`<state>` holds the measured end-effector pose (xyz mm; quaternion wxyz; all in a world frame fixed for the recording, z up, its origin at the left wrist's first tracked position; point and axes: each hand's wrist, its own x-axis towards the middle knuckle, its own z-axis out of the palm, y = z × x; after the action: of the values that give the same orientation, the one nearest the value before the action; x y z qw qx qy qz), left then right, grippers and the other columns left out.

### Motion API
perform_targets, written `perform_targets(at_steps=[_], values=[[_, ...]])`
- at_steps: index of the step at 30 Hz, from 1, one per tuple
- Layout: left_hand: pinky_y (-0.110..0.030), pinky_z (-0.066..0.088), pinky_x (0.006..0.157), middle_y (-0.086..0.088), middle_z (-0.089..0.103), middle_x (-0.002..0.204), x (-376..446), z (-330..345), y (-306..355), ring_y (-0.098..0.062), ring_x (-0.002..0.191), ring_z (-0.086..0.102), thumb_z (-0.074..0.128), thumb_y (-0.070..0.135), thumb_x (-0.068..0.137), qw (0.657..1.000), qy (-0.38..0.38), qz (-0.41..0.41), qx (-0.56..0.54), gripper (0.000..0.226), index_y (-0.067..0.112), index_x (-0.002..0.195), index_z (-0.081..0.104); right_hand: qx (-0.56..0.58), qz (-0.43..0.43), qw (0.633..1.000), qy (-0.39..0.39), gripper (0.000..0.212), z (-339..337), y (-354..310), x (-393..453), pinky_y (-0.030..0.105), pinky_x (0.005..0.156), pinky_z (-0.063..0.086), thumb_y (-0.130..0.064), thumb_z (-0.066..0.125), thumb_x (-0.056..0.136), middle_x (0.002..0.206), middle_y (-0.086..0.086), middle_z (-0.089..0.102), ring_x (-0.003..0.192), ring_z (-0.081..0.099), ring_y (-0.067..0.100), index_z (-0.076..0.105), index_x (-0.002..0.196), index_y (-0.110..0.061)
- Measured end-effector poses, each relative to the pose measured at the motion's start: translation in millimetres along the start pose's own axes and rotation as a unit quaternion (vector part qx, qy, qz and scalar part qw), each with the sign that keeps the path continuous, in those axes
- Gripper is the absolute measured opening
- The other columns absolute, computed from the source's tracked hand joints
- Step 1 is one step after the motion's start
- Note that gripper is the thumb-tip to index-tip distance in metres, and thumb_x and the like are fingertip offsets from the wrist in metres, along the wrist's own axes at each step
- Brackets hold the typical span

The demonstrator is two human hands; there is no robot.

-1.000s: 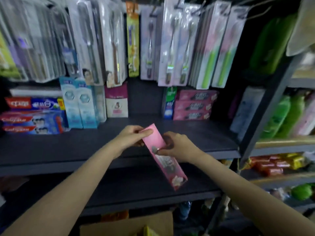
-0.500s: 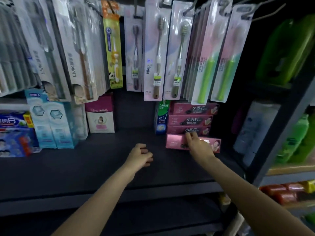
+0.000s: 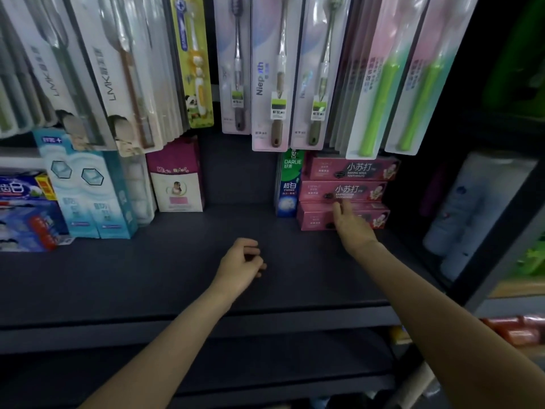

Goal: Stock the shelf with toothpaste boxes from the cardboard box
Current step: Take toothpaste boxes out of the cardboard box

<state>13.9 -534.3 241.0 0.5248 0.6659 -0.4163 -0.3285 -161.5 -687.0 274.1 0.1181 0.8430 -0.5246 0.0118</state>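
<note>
Left hand [image 3: 242, 265] hovers over the bare near shelf [image 3: 177, 278], fingers loosely curled, holding nothing. Right of it, right hand [image 3: 351, 224] lies with straight fingers against the front of the bottom pink box [image 3: 317, 218], low in a stack of pink boxes, far right. Box looks light, stiff, slick card; best taken across the long sides. Cardboard box out of view.

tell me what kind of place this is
Most likely a shop's toiletries aisle: packaged toothbrushes hang in rows above a dark shelf stocked with stacked pink toothpaste boxes, with bottles alongside.
</note>
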Motion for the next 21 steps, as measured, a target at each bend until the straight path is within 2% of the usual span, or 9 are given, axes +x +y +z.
perform_targets(at_steps=[3,5,8,10,12,15,17,19,21], values=[[-0.018,0.050,0.065,-0.004,0.057,0.108,-17,-1,1,-0.008,0.077,0.061,0.047,-0.004,0.090,0.997,0.019,0.066,0.047,0.028,0.010,0.113,0.051,0.027,0.009,0.999,0.033,0.059,-2,-7,-15,0.039,0.064,0.042,0.011,0.047,0.085,0.149,0.024,0.015,0.096,0.061,0.039,0.024,0.138,0.001],[-0.016,0.048,0.065,-0.001,0.061,0.099,-40,-10,-3,-0.004,0.070,0.062,0.047,-0.007,0.088,0.984,0.053,0.153,0.075,0.027,0.013,0.105,0.054,0.085,-0.045,0.987,0.127,0.047,0,-26,-38,0.039,0.056,0.041,0.004,0.047,0.086,0.140,0.025,0.031,0.087,0.060,0.042,0.036,0.131,0.003],[-0.014,0.047,0.066,0.010,0.060,0.085,-97,-33,-31,-0.005,0.071,0.061,0.047,-0.002,0.087,0.966,0.069,0.225,0.110,0.020,0.013,0.097,0.058,0.239,-0.201,0.908,0.279,0.030,4,-73,-107,0.035,0.059,0.049,-0.004,0.047,0.084,0.119,0.021,0.051,0.086,0.059,0.036,0.054,0.112,0.003],[-0.015,0.048,0.066,0.012,0.060,0.080,-138,-51,-68,-0.003,0.070,0.060,0.044,0.010,0.086,0.969,0.048,0.206,0.129,0.018,0.012,0.093,0.060,0.321,-0.294,0.859,0.269,0.023,23,-107,-164,0.031,0.076,0.049,-0.003,0.045,0.087,0.113,0.018,0.055,0.097,0.057,0.027,0.058,0.105,0.002],[-0.018,0.047,0.067,0.009,0.063,0.076,-173,-71,-121,-0.002,0.070,0.059,0.040,0.021,0.082,0.979,0.028,0.133,0.155,0.025,0.011,0.090,0.062,0.347,-0.356,0.846,0.193,0.021,63,-145,-213,0.031,0.083,0.049,-0.004,0.044,0.087,0.110,0.015,0.056,0.100,0.057,0.025,0.057,0.104,-0.003],[-0.024,0.048,0.070,-0.005,0.069,0.083,-217,-100,-204,-0.011,0.076,0.063,0.035,0.036,0.076,0.979,0.006,-0.027,0.202,0.043,0.012,0.096,0.064,0.321,-0.395,0.861,0.007,0.024,141,-202,-273,0.033,0.070,0.053,-0.011,0.047,0.080,0.099,0.010,0.059,0.089,0.058,0.024,0.046,0.104,-0.013],[-0.031,0.048,0.072,-0.011,0.069,0.089,-246,-117,-248,-0.023,0.080,0.065,0.043,0.028,0.081,0.965,-0.010,-0.112,0.236,0.029,0.016,0.099,0.063,0.272,-0.406,0.860,-0.147,0.030,187,-236,-304,0.032,0.078,0.050,-0.011,0.048,0.081,0.104,0.012,0.060,0.099,0.056,0.025,0.047,0.111,-0.012],[-0.035,0.048,0.074,-0.014,0.068,0.093,-272,-131,-280,-0.029,0.085,0.064,0.051,0.005,0.087,0.950,-0.027,-0.172,0.258,0.017,0.006,0.100,0.062,0.203,-0.404,0.830,-0.326,0.033,229,-264,-336,0.033,0.095,0.035,-0.017,0.046,0.093,0.121,0.016,0.052,0.119,0.046,0.028,0.046,0.124,-0.004],[-0.037,0.050,0.070,-0.016,0.067,0.088,-296,-143,-306,-0.029,0.078,0.063,0.052,0.009,0.089,0.939,-0.042,-0.204,0.275,0.014,0.004,0.098,0.061,0.176,-0.361,0.798,-0.450,0.041,259,-293,-368,0.034,0.096,0.034,-0.027,0.050,0.094,0.126,0.020,0.050,0.122,0.043,0.032,0.043,0.127,-0.002]])
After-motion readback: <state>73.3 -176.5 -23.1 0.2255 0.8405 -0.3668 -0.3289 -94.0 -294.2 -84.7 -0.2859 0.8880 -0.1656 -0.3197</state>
